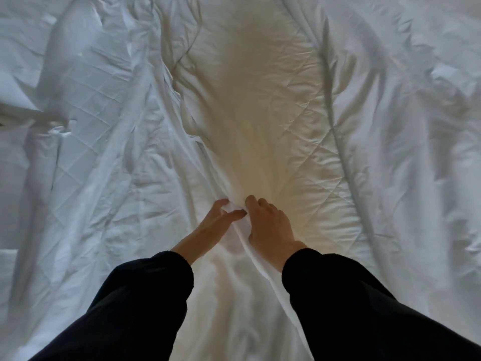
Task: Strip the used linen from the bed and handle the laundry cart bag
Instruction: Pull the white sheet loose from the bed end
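Note:
A crumpled white sheet (145,152) covers nearly the whole view, gathered into long folds that run toward the middle. My left hand (216,222) pinches a bunched fold of the sheet between thumb and fingers. Right beside it, my right hand (268,225) has its fingers curled into the same gathered fold. Both arms wear black sleeves and reach in from the bottom edge. A quilted white layer (299,121) with diamond stitching lies exposed in the centre, lit warm yellow. No laundry cart or bag is in view.
More rumpled white linen (421,113) is heaped along the right side. At the far left edge a dark gap (7,118) shows beside the bedding.

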